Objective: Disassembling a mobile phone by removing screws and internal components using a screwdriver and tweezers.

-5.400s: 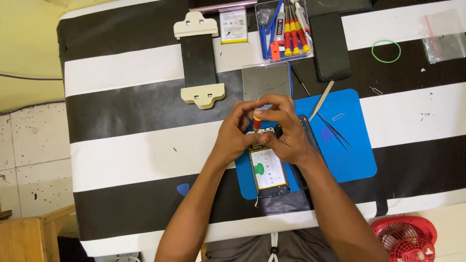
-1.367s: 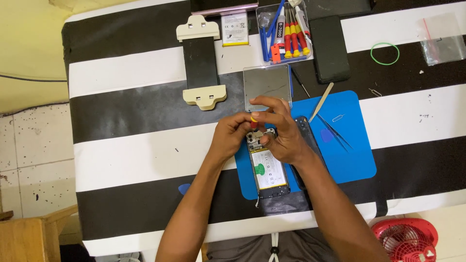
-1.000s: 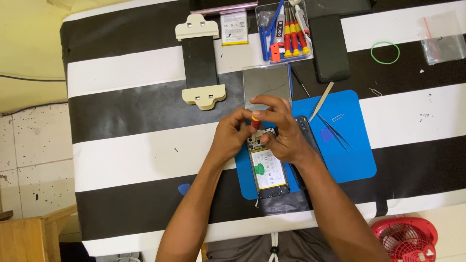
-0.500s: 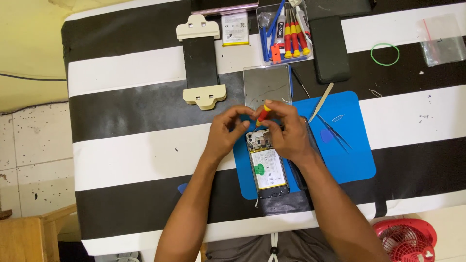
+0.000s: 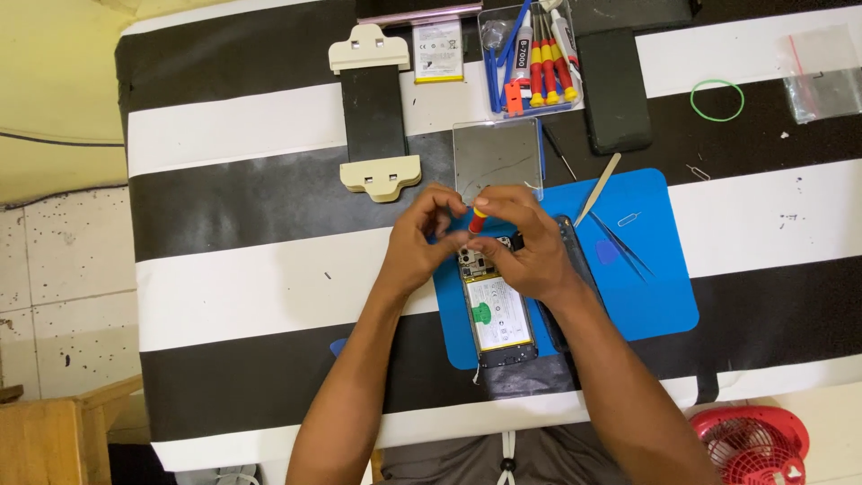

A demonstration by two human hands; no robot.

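- Opened phone [image 5: 496,310] sits a bit below the middle of the frame, back cover off, lying lengthwise on the blue mat [image 5: 655,296]. You can see a pale battery with a small green tab filling most of the body, and the board with tiny metal parts at its upper end.
- Right hand [image 5: 525,251] is curled over the top of the phone, fingers pinched around a small red-and-yellow screwdriver [image 5: 477,218] that points down at the board.
- Left hand [image 5: 417,242] is right next to it with fingers bent inward, tips near the screwdriver's upper end; can't tell if it's actually gripping anything.
- Package-wise: a white rectangular battery pack [image 5: 437,52] with a dark printed label lies at top centre, beside a clear tray of red-and-yellow drivers [image 5: 534,58].
- Clear zip bag [image 5: 822,67] with a red strip sits in the upper right, a green rubber band [image 5: 716,99] just left of it.
- Beige-ended clamp [image 5: 375,117] with a black middle is at upper left of centre.
- Red fan [image 5: 745,445] in the bottom right corner.
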